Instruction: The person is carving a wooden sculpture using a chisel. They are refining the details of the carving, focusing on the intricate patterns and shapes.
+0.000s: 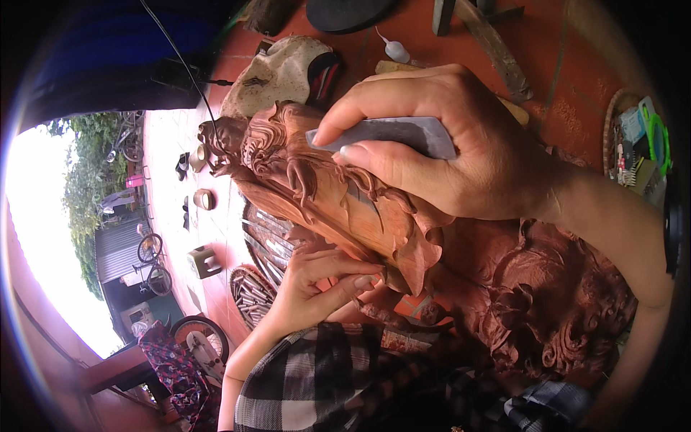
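A bicycle [152,263] stands out in the bright yard at the left of the frame, and nearer in, left of centre, a round basket [233,297] full of slim rods or handles sits on the tiles. Then comes the carved wooden figure [338,212], lying slantwise across the middle, its head end toward the upper left. It lies between the 2 hands: the left hand [317,288] is at its lower edge, the right hand [461,137] over its upper side. Beyond it, at lower right, spreads a darker, deeply cut mass of carved wood [533,302] (I can't tell from here whether the 2 are joined).

Below the centre, a printed scrap [404,340] peeks out, its lettering too small to make out. At the right edge, a wicker basket [612,126] holds a pale blue packet [633,128] whose print I can't read either.

The left hand is half curled, thumb close to the index finger, tips right by the figure's lower edge; whether they pinch the wood I can't tell. The right hand, well apart from it, is closed on a flat grey piece [396,135], fingers above and thumb below. Its narrow end points left over the figure; contact is hard to judge.
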The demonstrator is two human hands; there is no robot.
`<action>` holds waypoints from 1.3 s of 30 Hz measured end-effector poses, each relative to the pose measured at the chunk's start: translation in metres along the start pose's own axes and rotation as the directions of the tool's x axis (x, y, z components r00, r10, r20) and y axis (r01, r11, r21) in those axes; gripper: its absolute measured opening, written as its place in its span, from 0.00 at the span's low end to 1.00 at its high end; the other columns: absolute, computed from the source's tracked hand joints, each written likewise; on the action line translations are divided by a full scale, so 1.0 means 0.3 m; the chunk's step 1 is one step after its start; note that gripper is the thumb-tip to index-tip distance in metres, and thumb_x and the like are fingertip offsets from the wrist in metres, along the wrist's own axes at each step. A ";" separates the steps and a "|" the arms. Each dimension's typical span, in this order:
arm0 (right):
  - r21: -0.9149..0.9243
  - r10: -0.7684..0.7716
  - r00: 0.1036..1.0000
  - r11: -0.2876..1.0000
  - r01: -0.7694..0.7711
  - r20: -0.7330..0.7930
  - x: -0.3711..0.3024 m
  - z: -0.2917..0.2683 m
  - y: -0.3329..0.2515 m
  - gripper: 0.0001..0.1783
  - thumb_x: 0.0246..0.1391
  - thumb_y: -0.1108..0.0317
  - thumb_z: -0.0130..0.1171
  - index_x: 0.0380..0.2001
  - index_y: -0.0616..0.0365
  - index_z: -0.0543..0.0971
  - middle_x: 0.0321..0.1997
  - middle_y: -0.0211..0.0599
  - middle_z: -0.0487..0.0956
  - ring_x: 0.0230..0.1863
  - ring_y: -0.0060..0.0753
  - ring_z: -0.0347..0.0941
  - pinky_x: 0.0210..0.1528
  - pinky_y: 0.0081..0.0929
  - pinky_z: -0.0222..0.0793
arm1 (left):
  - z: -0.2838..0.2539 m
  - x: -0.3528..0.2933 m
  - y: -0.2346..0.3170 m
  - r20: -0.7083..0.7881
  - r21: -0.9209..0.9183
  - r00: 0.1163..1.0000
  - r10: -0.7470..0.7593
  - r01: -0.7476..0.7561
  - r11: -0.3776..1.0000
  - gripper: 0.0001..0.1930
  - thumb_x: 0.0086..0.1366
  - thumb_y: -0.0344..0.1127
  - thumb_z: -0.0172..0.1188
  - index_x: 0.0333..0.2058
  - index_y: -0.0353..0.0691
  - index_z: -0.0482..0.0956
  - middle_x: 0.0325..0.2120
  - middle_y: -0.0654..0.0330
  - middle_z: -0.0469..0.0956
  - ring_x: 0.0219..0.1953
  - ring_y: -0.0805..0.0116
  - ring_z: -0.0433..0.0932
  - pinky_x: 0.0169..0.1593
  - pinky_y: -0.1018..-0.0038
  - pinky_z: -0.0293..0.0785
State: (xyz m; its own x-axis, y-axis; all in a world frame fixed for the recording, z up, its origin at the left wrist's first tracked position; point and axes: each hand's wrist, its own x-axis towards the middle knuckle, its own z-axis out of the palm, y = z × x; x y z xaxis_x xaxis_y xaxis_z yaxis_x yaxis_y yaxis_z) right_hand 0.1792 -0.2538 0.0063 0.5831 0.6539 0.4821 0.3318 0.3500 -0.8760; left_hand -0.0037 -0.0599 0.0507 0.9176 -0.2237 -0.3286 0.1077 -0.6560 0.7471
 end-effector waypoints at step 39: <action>-0.514 -0.110 0.992 0.849 0.124 0.058 -0.053 0.178 0.046 0.17 0.52 0.72 0.60 0.46 0.68 0.78 0.42 0.55 0.82 0.42 0.49 0.82 0.44 0.36 0.78 | 0.068 0.146 0.084 -0.065 -0.940 0.946 -0.319 0.049 0.336 0.18 0.75 0.47 0.47 0.43 0.34 0.72 0.14 0.70 0.61 0.12 0.80 0.60 0.16 0.84 0.59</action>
State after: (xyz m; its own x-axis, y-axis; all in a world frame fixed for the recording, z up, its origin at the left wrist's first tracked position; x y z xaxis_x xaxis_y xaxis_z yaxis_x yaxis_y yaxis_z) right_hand 0.1349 -0.2236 -0.0142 0.4990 0.6491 0.5742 0.7351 0.0339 -0.6771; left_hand 0.0315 -0.1010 0.0433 0.8583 0.0448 -0.5113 0.4406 0.4465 0.7788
